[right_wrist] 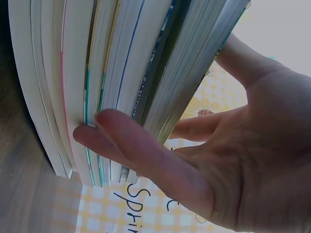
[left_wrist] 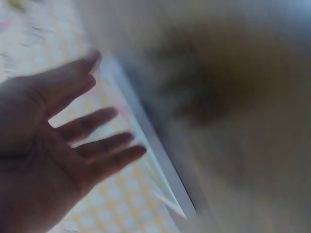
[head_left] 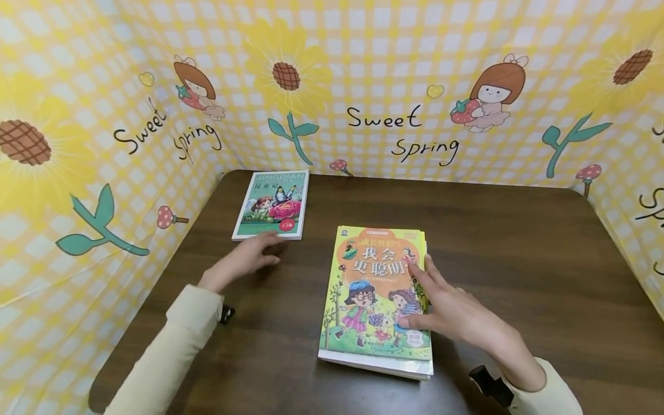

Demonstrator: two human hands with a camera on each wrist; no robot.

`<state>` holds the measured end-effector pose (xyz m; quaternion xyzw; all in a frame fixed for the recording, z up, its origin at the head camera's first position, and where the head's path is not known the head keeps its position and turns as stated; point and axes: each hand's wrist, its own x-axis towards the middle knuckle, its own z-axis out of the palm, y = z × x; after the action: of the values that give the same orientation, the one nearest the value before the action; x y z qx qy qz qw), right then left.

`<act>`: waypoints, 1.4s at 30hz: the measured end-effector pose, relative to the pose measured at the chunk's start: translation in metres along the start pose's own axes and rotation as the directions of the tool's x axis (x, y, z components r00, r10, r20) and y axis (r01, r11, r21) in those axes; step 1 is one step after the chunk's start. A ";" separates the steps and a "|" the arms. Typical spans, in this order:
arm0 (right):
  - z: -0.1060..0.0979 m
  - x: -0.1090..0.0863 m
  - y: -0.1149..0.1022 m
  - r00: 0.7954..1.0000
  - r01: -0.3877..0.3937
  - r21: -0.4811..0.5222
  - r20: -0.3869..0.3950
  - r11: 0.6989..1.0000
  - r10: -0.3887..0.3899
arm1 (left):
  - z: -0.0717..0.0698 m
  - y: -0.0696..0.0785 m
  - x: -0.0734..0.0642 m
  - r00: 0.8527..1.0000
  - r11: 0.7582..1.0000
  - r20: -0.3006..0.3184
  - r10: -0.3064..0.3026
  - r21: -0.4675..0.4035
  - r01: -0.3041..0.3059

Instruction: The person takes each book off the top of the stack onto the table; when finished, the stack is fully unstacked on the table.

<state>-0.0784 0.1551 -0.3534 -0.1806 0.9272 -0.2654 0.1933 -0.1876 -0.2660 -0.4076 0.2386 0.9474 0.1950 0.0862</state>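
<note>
A stack of books (head_left: 374, 363) lies on the table, topped by a yellow-green children's book (head_left: 381, 288) with cartoon figures. My right hand (head_left: 456, 311) rests at the stack's right side, thumb and a fingertip over the cover. In the right wrist view, other straight fingers (right_wrist: 146, 145) lie along the page edges (right_wrist: 126, 58) of several books. At the back left lies a thin green book (head_left: 264, 216) with a butterfly and a pink flower. My left hand (head_left: 249, 256) is at its near edge, fingers spread and holding nothing. The left wrist view is blurred; contact there cannot be told.
The dark wooden table (head_left: 498, 248) has rounded back corners. Yellow checked cloth (head_left: 384, 69) with sunflowers and "Sweet Spring" lettering stands around the back and sides. A black strap (head_left: 490, 386) sits on the right wrist, and a dark device (head_left: 226, 314) on the left.
</note>
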 end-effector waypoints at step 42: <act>0.002 0.001 0.000 1.000 -0.004 -0.008 -0.023 1.000 0.004 | 0.062 0.154 -0.059 0.993 0.627 0.050 -0.110 -0.771 0.109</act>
<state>-0.0781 0.1540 -0.3548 -0.1765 0.9308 -0.2631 0.1823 -0.0557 -0.1498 -0.3969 0.1207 0.7857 0.5759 0.1909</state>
